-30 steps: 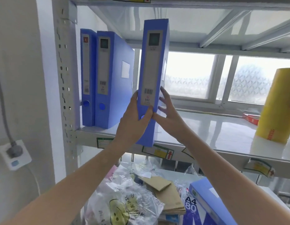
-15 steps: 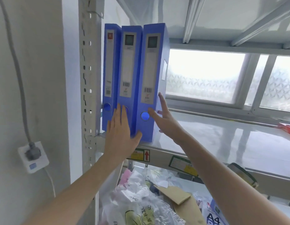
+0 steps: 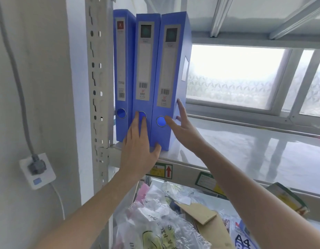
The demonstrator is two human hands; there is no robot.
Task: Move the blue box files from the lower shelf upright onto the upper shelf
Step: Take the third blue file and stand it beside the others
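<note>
Three blue box files stand upright side by side at the left end of the white upper shelf (image 3: 227,159): a thinner left file (image 3: 122,69), a middle file (image 3: 145,65) and a right file (image 3: 169,78). My left hand (image 3: 137,150) lies flat, fingers apart, against the lower spine of the middle file, its thumb at the foot of the right file. My right hand (image 3: 182,126) is spread open, thumb on the right file's spine near the finger hole, fingers along its right side. Neither hand grips a file.
A perforated grey upright post (image 3: 98,87) borders the files on the left. A wall socket with plug (image 3: 37,169) is on the wall. The lower shelf holds plastic bags (image 3: 155,223), cardboard pieces (image 3: 202,214) and an A4 paper pack (image 3: 243,238). A frosted window (image 3: 232,76) is behind.
The right file, held in the air by both hands a second ago, now stands against the other two. Both hands have let go and rest flat against the files.
</note>
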